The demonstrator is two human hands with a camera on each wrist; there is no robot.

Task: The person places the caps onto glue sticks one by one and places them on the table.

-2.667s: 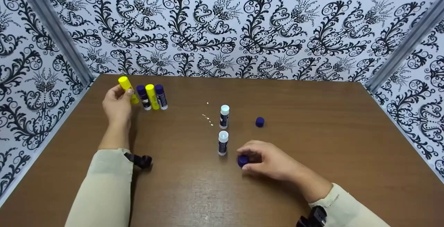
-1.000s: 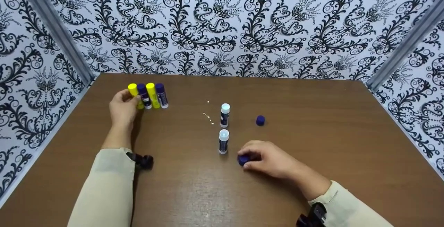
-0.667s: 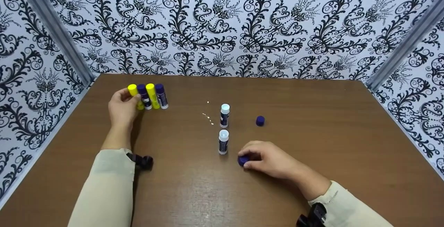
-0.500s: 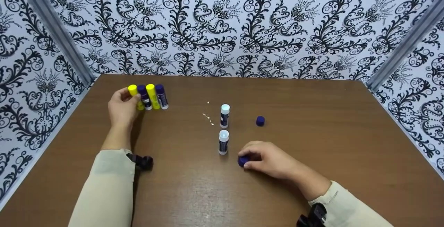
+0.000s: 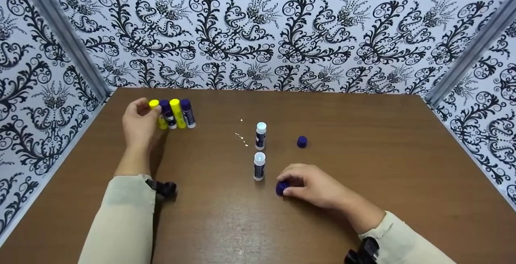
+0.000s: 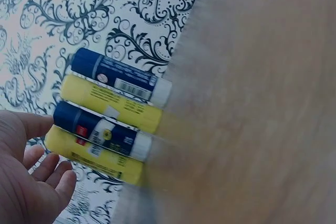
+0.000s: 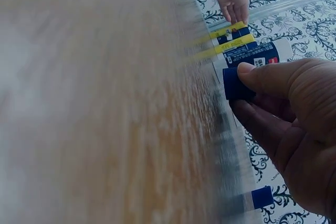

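At the back left, a yellow glue stick (image 5: 162, 123) stands upright at the left end of a row, beside a purple-blue glue stick (image 5: 168, 115), another yellow one and another purple-blue one. My left hand (image 5: 139, 123) is just left of this row, its fingers spread loosely and apart from the sticks in the left wrist view. Two uncapped glue sticks stand mid-table, the farther one (image 5: 261, 136) behind the nearer one (image 5: 259, 167). Right of the nearer stick, my right hand (image 5: 312, 184) pinches a dark blue cap (image 7: 236, 83) between thumb and fingers, low at the tabletop.
A second dark blue cap (image 5: 302, 142) rests on the brown table (image 5: 363, 127), right of the farther uncapped stick. Small white crumbs (image 5: 242, 138) lie left of the uncapped sticks. Patterned walls (image 5: 258, 34) enclose the back and sides.
The left hand has brought the tilted yellow glue stick rightward, stood it upright at the row's end, then let go and drawn slightly left. The right hand keeps its pinch on the cap.
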